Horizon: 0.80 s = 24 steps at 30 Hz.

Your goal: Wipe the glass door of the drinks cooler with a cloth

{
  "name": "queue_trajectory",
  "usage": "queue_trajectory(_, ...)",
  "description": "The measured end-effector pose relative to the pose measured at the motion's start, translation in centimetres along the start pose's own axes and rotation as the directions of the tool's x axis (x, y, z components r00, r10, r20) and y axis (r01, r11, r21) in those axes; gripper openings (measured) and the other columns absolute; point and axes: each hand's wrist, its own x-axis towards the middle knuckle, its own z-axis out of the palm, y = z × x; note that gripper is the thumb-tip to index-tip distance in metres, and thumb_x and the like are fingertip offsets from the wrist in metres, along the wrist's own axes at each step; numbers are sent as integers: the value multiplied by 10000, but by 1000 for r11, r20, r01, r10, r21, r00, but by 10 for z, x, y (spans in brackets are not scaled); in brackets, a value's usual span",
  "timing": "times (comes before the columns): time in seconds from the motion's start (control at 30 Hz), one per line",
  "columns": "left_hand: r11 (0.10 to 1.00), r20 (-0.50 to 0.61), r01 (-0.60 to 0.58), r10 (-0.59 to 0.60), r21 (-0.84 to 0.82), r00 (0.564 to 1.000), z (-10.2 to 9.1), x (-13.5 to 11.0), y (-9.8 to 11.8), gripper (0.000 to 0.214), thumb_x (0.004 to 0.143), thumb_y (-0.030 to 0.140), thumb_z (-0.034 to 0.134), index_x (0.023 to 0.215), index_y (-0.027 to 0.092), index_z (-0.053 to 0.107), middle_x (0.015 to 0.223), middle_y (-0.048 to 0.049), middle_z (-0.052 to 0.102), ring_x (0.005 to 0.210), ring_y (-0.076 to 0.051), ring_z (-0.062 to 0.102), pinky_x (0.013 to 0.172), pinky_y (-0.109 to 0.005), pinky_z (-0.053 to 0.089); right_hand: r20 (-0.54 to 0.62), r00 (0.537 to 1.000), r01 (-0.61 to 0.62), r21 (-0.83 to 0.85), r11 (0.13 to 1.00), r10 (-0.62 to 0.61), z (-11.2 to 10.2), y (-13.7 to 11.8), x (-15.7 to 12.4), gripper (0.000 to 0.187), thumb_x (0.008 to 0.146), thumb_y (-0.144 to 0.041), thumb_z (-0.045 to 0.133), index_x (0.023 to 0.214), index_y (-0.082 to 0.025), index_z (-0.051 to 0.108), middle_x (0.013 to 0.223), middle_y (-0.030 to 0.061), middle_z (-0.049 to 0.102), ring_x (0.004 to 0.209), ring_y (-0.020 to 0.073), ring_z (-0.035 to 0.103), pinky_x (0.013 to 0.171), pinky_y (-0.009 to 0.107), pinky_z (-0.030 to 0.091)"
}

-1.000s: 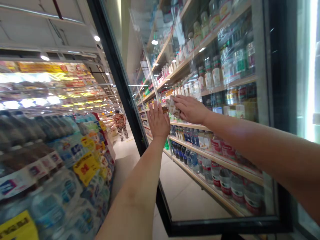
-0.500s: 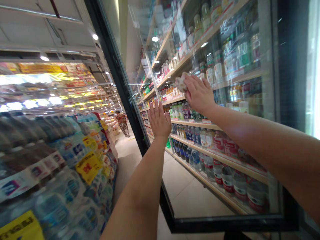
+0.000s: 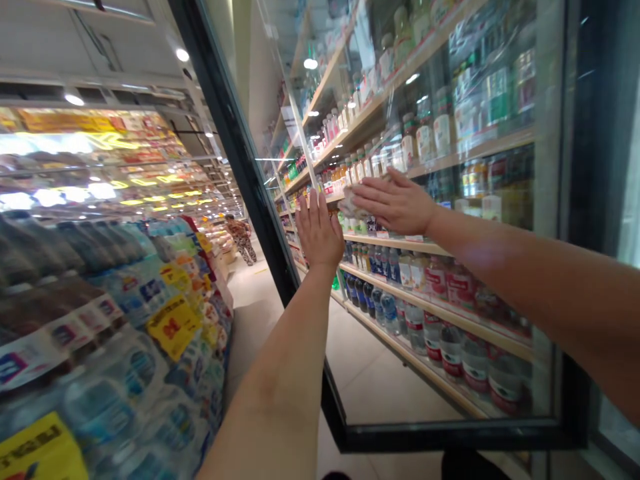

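Note:
In front of me is a glass door [image 3: 400,393] with a black frame [image 3: 260,193], standing ajar. My left hand [image 3: 320,230] lies flat against the glass near the frame, its fingers stretched out and nothing in it. My right hand [image 3: 397,203] presses a pale crumpled cloth [image 3: 351,202] to the glass, just right of the left hand. Most of the cloth is hidden beneath its fingers. Both forearms reach in from below and from the right.
Through the glass show shelves [image 3: 480,333] with rows of drink bottles [image 3: 450,350]. Wrapped bottle packs [image 3: 100,400] with yellow signs [image 3: 173,327] are piled on the left. Along the aisle floor [image 3: 253,303], a person [image 3: 241,239] stands in the distance.
My right hand has slid the cloth down and slightly left over the glass, closer to my left hand. The left hand stays flat in place. The view has shifted slightly.

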Motion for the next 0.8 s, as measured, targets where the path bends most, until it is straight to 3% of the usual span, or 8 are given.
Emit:
queue_trajectory(0.1, 1000, 7, -4, 4, -20, 1000, 0, -1, 0, 574, 1025, 312, 361, 1567, 121, 361, 1668, -113, 314, 1594, -247, 103, 1311, -494, 71, -248, 907, -354, -14, 935, 340, 1, -3, 1, 546, 990, -237, 413, 1535, -225, 441, 1608, 61, 430, 1507, 269, 353, 1272, 605, 108)
queue_trajectory(0.17, 1000, 10, 0, 0, -18, 1000, -1, -1, 0, 576, 1023, 307, 359, 1567, 116, 362, 1667, -115, 314, 1594, -248, 106, 1312, -488, 70, -318, 854, -438, -13, 899, 411, 2, -6, 1, 558, 987, -238, 396, 1542, -185, 430, 1607, 92, 427, 1507, 289, 346, 1258, 624, 135)
queue_trajectory(0.3, 1000, 15, 9, -9, -27, 1000, -2, 0, 1, 575, 1021, 313, 373, 1565, 129, 376, 1667, -96, 319, 1594, -238, 106, 1313, -465, 73, -71, 995, -70, -5, 998, 70, 3, -5, -5, 569, 981, -323, 415, 1544, -240, 431, 1634, -3, 389, 1525, 243, 316, 1294, 503, 155)
queue_trajectory(0.37, 999, 19, 14, -14, -35, 1000, -1, 0, 1, 579, 1020, 325, 384, 1566, 129, 378, 1667, -98, 317, 1594, -234, 98, 1313, -461, 68, 53, 995, 83, 29, 996, -85, 3, -4, -7, 586, 979, -340, 432, 1561, -287, 392, 1644, -51, 361, 1532, 210, 307, 1301, 483, 152)
queue_trajectory(0.5, 999, 13, 16, -16, -44, 1000, 0, -1, 0, 585, 1023, 334, 379, 1571, 130, 373, 1671, -95, 307, 1595, -224, 85, 1314, -460, 56, -51, 990, -134, 12, 991, 135, 2, -6, -5, 589, 955, -271, 474, 1542, -265, 426, 1628, 2, 399, 1520, 232, 329, 1296, 515, 133)
queue_trajectory(0.6, 999, -3, 17, -17, -51, 1000, 1, -1, 0, 577, 1026, 343, 373, 1568, 146, 387, 1667, -76, 317, 1594, -220, 100, 1317, -453, 52, -321, 822, -493, 15, 870, 471, 2, -9, -2, 552, 950, -220, 437, 1497, -174, 485, 1598, 94, 441, 1488, 287, 367, 1263, 558, 188)
queue_trajectory(0.67, 999, -2, 19, -19, -49, 1000, 1, -2, 0, 576, 1023, 333, 373, 1565, 140, 393, 1667, -79, 316, 1593, -223, 105, 1318, -456, 56, -380, 766, -555, 18, 832, 519, 3, -10, -2, 560, 940, -214, 434, 1495, -152, 483, 1590, 116, 447, 1482, 303, 371, 1239, 556, 244)
queue_trajectory(0.8, 999, 8, 11, -11, -32, 1000, -1, -1, 0, 577, 1019, 300, 369, 1566, 116, 382, 1668, -103, 309, 1595, -228, 97, 1317, -467, 62, -133, 967, -219, -6, 976, 217, 3, -11, -7, 628, 919, -250, 508, 1541, -235, 422, 1620, 36, 415, 1505, 272, 345, 1245, 529, 254)
